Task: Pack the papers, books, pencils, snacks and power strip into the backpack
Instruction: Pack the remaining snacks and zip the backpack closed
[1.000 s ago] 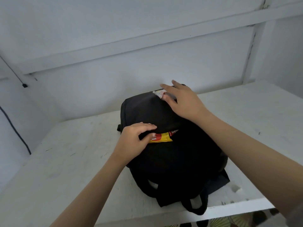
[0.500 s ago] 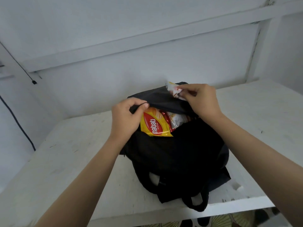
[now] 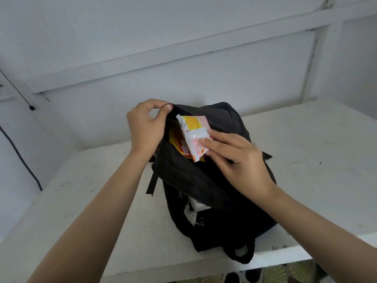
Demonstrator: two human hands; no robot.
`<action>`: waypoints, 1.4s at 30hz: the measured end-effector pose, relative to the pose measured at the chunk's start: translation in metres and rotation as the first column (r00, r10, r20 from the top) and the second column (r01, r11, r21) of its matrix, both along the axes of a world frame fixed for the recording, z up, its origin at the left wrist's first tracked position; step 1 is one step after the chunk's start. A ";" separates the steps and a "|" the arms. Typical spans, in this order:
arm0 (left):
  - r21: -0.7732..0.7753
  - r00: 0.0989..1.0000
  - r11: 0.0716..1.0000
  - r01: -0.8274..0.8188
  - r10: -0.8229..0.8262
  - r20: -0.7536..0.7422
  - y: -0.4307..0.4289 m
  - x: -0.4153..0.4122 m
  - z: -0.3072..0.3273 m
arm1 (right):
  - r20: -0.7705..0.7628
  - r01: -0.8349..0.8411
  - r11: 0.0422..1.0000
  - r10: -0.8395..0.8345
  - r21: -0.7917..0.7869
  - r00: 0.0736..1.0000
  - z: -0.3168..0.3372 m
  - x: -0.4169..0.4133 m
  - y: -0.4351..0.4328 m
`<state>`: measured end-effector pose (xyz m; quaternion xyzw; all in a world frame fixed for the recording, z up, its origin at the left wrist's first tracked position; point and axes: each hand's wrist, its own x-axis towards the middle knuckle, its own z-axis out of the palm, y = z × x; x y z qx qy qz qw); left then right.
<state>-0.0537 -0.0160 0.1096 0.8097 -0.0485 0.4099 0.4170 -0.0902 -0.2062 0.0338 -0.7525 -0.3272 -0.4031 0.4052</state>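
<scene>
A snack packet (image 3: 195,137) pokes from the backpack (image 3: 204,180) lying on the table (image 3: 81,190).

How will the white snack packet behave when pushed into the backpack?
Probably floppy: the white snack packet looks thin and creased under the right hand. Likely light, since a loose pinch holds it. Its glossy film may slip.

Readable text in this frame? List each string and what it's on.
"nabat": on the yellow-and-red snack packet inside the black fabric backpack; the word's end is hidden behind the other packet.
Print on the white-and-pink plastic snack packet in the right hand: too blurred to read.
No other text.
</scene>
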 end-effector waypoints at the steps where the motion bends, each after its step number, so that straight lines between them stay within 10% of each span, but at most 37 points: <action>1: -0.007 1.000 1.000 -0.001 0.001 0.005 -0.001 -0.001 0.000 | 0.033 0.019 0.999 -0.017 -0.051 0.999 -0.002 0.001 0.002; 15: -0.055 0.988 0.998 0.039 -0.046 -0.150 0.004 0.005 0.007 | 0.198 0.044 0.967 0.007 -0.252 0.980 -0.017 0.005 0.003; 26: 0.045 0.985 0.994 0.096 -0.089 -0.145 0.000 -0.013 0.005 | -0.051 0.223 0.856 -0.278 -0.467 0.959 -0.006 0.034 0.036; 34: 0.074 0.982 0.990 0.119 -0.106 -0.155 0.004 -0.021 0.003 | -0.349 -0.165 0.833 -0.036 -0.528 0.936 -0.014 0.017 0.027; 42: 0.077 0.983 0.989 0.123 -0.110 -0.149 0.000 -0.022 0.002 | -0.378 -0.098 0.753 -0.210 -0.651 0.902 -0.005 0.041 0.041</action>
